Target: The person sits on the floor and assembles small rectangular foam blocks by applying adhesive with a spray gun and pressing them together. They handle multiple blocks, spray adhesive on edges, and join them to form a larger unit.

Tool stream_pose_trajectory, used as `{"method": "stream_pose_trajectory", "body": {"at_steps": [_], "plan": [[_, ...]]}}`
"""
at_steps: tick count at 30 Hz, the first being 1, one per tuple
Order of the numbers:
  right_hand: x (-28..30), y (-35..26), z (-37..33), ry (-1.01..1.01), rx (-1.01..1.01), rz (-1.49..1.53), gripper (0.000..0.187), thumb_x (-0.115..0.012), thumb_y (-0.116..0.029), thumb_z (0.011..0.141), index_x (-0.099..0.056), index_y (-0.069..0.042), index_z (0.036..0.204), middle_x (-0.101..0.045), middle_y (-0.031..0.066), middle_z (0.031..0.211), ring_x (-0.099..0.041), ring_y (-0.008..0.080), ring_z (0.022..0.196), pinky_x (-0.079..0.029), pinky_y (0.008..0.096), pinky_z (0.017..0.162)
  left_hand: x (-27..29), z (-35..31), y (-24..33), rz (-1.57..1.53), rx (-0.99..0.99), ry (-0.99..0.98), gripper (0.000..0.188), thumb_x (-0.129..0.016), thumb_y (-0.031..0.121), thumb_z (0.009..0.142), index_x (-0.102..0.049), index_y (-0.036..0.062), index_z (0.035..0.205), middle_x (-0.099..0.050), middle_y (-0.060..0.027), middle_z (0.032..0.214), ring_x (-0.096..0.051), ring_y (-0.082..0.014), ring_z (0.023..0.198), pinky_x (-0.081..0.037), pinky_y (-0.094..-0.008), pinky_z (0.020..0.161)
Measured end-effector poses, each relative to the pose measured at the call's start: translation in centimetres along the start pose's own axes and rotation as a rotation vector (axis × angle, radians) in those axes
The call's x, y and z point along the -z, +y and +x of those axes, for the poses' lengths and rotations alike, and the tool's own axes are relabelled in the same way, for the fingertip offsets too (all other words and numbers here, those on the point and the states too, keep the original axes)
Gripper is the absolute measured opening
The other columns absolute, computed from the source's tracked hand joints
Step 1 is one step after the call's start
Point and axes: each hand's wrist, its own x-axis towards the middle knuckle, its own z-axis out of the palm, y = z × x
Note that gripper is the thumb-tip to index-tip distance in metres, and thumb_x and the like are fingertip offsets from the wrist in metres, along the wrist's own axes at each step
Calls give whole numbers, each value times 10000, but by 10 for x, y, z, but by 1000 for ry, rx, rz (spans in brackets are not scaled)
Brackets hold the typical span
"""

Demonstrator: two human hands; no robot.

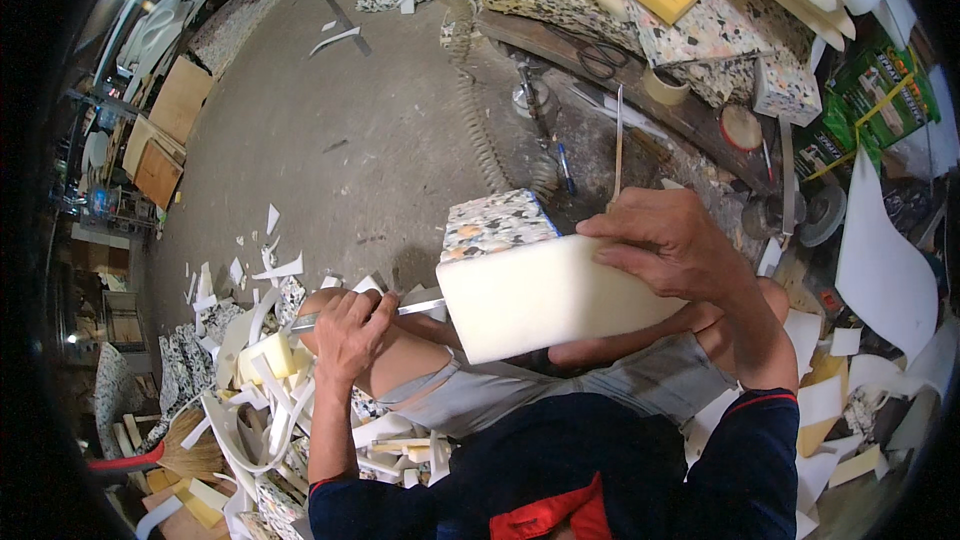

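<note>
A thick foam block sits across my lap: its cream foam (550,295) faces me, and speckled bonded foam (495,225) with a blue edge line shows behind it. My right hand (655,240) grips the block's upper right edge, thumb and fingers pressed on it. Over my left knee, my left hand (355,330) is closed around a long flat metal blade (420,307), whose far end reaches the block's left side. A thin narrow strip (619,130) rises above my right hand; whether it is held I cannot tell.
Foam scraps (265,360) pile up at the left, near a broom (188,445). A low wooden board (560,50) at the upper right bears scissors (603,62), a tape roll (665,88) and speckled foam. A coiled hose (475,110) and a blue pen (566,168) lie on the floor.
</note>
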Motion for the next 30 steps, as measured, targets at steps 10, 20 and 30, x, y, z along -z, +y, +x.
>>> {"method": "stream_pose_trajectory", "body": {"at_steps": [10,20,30], "plan": [[-3,3,-3,31,-19,-61,260,-775,-99,788,-743,-13,1031,-685,128,845,-684,289,754,-522,374,655,2,-1,1,17,7,-62,450,-721,63,678,-636,95,1119,-568,-73,821,-599,-270,757,-490,-416,702],[-34,-28,-5,120,40,-683,592,-658,-246,881,-518,-8,1405,-496,218,1441,-477,409,1322,-344,540,1097,-1,1,-6,93,-29,-33,328,-622,154,796,-585,160,1123,-542,-17,831,-618,-190,740,-507,-325,614],[-114,-21,3,63,76,-545,942,-341,-677,978,-287,92,1519,-205,308,1611,-198,492,1494,-137,644,1175,7,8,6,148,59,-108,382,-619,136,780,-566,150,1158,-585,-44,875,-658,-217,815,-525,-352,688]]}}
